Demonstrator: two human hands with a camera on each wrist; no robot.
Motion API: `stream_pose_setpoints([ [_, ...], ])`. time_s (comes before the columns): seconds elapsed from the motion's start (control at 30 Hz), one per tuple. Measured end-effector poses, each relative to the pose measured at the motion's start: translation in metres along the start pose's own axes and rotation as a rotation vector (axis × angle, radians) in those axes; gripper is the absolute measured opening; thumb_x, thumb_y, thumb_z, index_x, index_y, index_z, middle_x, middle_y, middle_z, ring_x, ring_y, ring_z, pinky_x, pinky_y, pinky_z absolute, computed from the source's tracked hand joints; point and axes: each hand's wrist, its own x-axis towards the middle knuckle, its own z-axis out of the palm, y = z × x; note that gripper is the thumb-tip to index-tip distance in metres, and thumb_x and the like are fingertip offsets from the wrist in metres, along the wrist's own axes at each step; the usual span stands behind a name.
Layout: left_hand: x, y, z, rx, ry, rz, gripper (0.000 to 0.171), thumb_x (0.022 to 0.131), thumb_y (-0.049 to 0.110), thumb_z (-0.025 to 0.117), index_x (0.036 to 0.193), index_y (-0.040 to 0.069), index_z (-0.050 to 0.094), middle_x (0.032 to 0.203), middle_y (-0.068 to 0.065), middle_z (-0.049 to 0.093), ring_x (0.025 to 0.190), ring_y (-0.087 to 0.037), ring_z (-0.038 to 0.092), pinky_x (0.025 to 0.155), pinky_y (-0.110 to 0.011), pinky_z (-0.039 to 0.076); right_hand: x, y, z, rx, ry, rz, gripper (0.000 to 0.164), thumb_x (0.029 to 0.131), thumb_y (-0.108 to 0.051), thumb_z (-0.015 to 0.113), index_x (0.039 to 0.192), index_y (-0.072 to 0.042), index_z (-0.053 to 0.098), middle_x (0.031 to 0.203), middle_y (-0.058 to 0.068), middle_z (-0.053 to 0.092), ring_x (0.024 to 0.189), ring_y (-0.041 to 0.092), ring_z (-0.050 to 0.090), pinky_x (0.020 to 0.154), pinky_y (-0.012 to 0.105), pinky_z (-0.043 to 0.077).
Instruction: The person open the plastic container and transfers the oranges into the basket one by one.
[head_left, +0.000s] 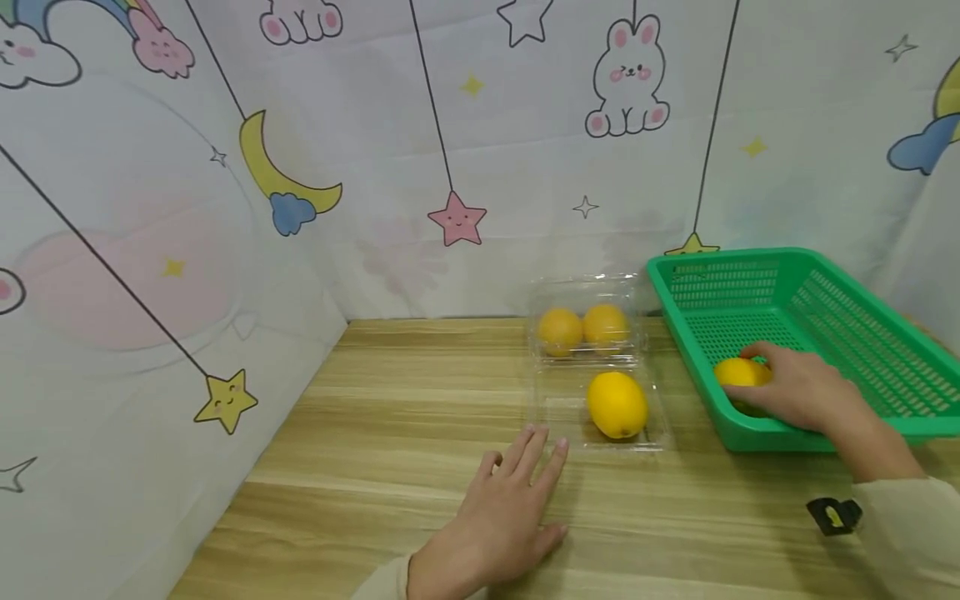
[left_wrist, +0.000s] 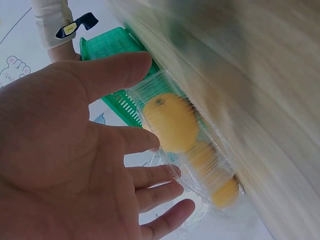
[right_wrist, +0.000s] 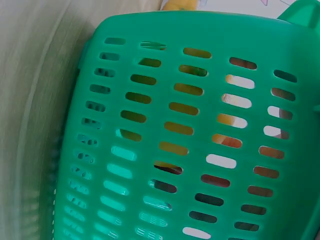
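Inside the green basket (head_left: 776, 435), at its near left corner, a yellow lemon (head_left: 738, 372) is gripped between the thumb and fingers of my right hand (head_left: 806, 390). In the right wrist view the basket wall (right_wrist: 200, 30) hides most of that hand, with yellow showing through the slots. My left hand (head_left: 506, 512) is spread with nothing in it, fingertips close to the near edge of a clear plastic clamshell box (head_left: 558, 421). Another lemon (head_left: 617, 405) lies in the box's near half. Two oranges (head_left: 582, 329) sit side by side at its far half.
The basket stands on the wooden table (head_left: 360, 467) at the right, beside the box. A printed cloth (head_left: 510, 150) hangs behind the table and along its left. A black strap with a yellow mark (head_left: 834, 517) is by the right sleeve.
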Motion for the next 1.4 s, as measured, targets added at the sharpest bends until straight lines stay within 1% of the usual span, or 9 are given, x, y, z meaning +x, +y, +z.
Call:
stream_pose_setpoints([
  [0.17, 0.0002, 0.0002, 0.0, 0.012, -0.002, -0.001, 0.088, 0.102, 0.059, 0.062, 0.171, 0.021, 0.022, 0.178, -0.009, 0.017, 0.164, -0.025, 0.018, 0.119, -0.051, 0.039, 0.0013, 0.0, 0.0007, -0.001, -0.031, -0.007, 0.075, 0.098, -0.043, 0.068, 0.142, 0.015, 0.048, 0.105, 0.031, 0.065, 0.076, 0.03, 0.056, 0.06, 0.037, 0.043],
  [0.47, 0.0012, 0.0001, -0.0002, -0.004, -0.012, 0.0, 0.088, 0.102, 0.058, 0.062, 0.171, 0.022, 0.021, 0.178, -0.009, 0.016, 0.164, -0.026, 0.017, 0.12, -0.053, 0.038, 0.0017, 0.0016, 0.0018, -0.002, -0.064, -0.005, 0.076, 0.098, -0.043, 0.067, 0.142, 0.015, 0.047, 0.098, 0.026, 0.066, 0.073, 0.028, 0.054, 0.06, 0.036, 0.042],
  [0.53, 0.0012, 0.0002, -0.0005, -0.007, -0.016, -0.001, 0.088, 0.102, 0.058, 0.062, 0.171, 0.022, 0.021, 0.178, -0.009, 0.016, 0.164, -0.026, 0.017, 0.12, -0.053, 0.038, 0.0016, 0.0013, 0.0022, -0.002, -0.061, 0.0, 0.076, 0.099, -0.044, 0.067, 0.143, 0.015, 0.047, 0.099, 0.027, 0.066, 0.072, 0.028, 0.054, 0.059, 0.036, 0.042],
  [0.67, 0.0003, -0.0005, -0.0008, -0.02, -0.018, -0.007, 0.088, 0.102, 0.058, 0.062, 0.171, 0.021, 0.021, 0.178, -0.009, 0.016, 0.164, -0.026, 0.017, 0.12, -0.054, 0.038, 0.0029, -0.0012, 0.0025, -0.009, -0.033, 0.021, 0.073, 0.102, -0.051, 0.062, 0.141, 0.01, 0.053, 0.106, 0.031, 0.067, 0.074, 0.03, 0.057, 0.057, 0.038, 0.044],
  [0.8, -0.0023, -0.0019, 0.0002, -0.037, -0.012, -0.018, 0.088, 0.102, 0.057, 0.063, 0.171, 0.02, 0.022, 0.178, -0.01, 0.018, 0.164, -0.026, 0.017, 0.12, -0.055, 0.038, 0.0053, -0.0054, 0.0035, -0.024, -0.005, -0.002, 0.067, 0.104, -0.053, 0.06, 0.136, 0.006, 0.06, 0.11, 0.033, 0.069, 0.077, 0.032, 0.061, 0.059, 0.042, 0.048],
  [0.93, -0.0043, -0.0025, 0.0025, -0.051, -0.013, -0.016, 0.088, 0.102, 0.056, 0.064, 0.171, 0.021, 0.022, 0.178, -0.01, 0.018, 0.164, -0.026, 0.018, 0.12, -0.056, 0.038, 0.0046, -0.0076, 0.0046, -0.036, -0.003, -0.016, 0.061, 0.104, -0.051, 0.062, 0.128, 0.005, 0.064, 0.099, 0.024, 0.071, 0.074, 0.029, 0.059, 0.059, 0.041, 0.047],
  [1.1, -0.004, -0.0016, 0.0038, -0.052, -0.017, -0.01, 0.088, 0.102, 0.056, 0.064, 0.171, 0.021, 0.022, 0.178, -0.01, 0.017, 0.164, -0.025, 0.018, 0.119, -0.056, 0.039, 0.0014, -0.0072, 0.004, -0.051, -0.024, 0.016, 0.065, 0.104, -0.052, 0.061, 0.127, 0.009, 0.062, 0.088, 0.018, 0.069, 0.072, 0.029, 0.057, 0.059, 0.041, 0.045],
  [1.23, -0.0034, -0.001, 0.0029, -0.04, -0.015, -0.007, 0.088, 0.102, 0.056, 0.064, 0.171, 0.021, 0.022, 0.178, -0.01, 0.017, 0.164, -0.026, 0.018, 0.119, -0.055, 0.039, 0.0013, -0.0053, 0.0031, -0.051, -0.046, 0.03, 0.069, 0.105, -0.054, 0.059, 0.13, 0.01, 0.06, 0.088, 0.018, 0.069, 0.072, 0.03, 0.057, 0.059, 0.042, 0.045],
  [1.4, -0.0011, -0.0003, 0.0017, -0.012, 0.002, 0.004, 0.089, 0.102, 0.057, 0.064, 0.171, 0.021, 0.022, 0.177, -0.01, 0.02, 0.163, -0.026, 0.02, 0.119, -0.054, 0.04, 0.0022, -0.0026, 0.0012, -0.057, -0.047, 0.051, 0.076, 0.104, -0.057, 0.058, 0.134, 0.012, 0.057, 0.101, 0.029, 0.07, 0.077, 0.034, 0.062, 0.062, 0.045, 0.049],
])
